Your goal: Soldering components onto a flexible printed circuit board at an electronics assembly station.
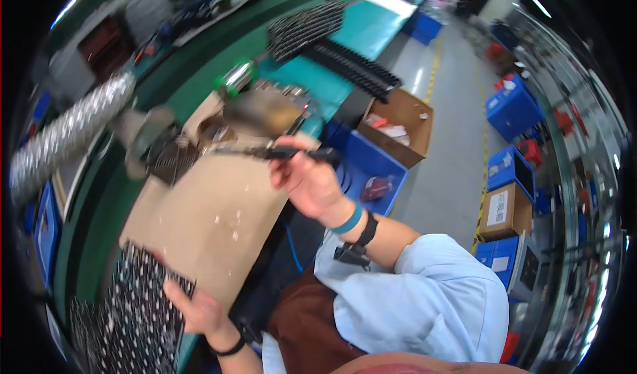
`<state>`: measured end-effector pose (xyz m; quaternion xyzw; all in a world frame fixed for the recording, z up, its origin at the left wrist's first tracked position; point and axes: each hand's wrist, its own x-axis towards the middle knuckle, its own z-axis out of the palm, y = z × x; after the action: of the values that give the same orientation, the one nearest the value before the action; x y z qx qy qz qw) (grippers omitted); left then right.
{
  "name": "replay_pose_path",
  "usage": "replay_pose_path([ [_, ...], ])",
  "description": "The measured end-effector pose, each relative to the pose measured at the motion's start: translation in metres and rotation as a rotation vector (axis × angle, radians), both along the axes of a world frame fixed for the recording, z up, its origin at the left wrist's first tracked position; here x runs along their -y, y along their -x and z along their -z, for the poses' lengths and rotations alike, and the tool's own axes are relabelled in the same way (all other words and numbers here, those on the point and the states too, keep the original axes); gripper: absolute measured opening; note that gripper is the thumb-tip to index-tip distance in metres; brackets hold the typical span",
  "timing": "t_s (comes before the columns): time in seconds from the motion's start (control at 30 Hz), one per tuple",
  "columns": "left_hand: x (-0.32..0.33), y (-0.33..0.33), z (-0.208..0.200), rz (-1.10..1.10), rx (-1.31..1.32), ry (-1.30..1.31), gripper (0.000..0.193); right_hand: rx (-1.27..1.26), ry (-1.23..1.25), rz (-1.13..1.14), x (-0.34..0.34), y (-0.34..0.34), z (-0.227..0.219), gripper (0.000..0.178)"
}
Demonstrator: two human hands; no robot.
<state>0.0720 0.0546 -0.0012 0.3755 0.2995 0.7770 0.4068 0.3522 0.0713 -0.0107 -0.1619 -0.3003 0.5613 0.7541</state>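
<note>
My right hand (307,180) is raised over the near edge of the bench, its fingers closed round a soldering iron with a black handle (302,153). The iron's thin front part points left across the brown cardboard sheet (212,208) and is blurred. At the lower left my left hand (199,309) grips the edge of a black tray (136,311) dotted with rows of small pale parts. Its thumb lies on top, and its other fingers are partly hidden. Beyond the iron stands a blurred brownish round thing (262,114), next to a green-and-silver spool (237,76).
A silver flexible duct (73,135) ends in a hood (142,132) at the left. More black trays (305,30) lie on the green bench (371,29). A blue bin (391,168) and an open cardboard box (408,118) stand beside the bench. Blue bins (514,108) line the aisle's right side.
</note>
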Motion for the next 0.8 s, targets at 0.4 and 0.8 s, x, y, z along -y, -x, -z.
replay_pose_path([
  [0.4,0.002,0.014,0.000,-0.018,-0.151,-0.170,0.051,0.078,-0.063,-0.091,0.016,0.042,0.014,0.044],
  [0.8,0.015,0.017,-0.005,-0.034,-0.068,-0.146,0.055,0.510,-0.225,0.233,0.045,0.095,0.005,0.050],
])
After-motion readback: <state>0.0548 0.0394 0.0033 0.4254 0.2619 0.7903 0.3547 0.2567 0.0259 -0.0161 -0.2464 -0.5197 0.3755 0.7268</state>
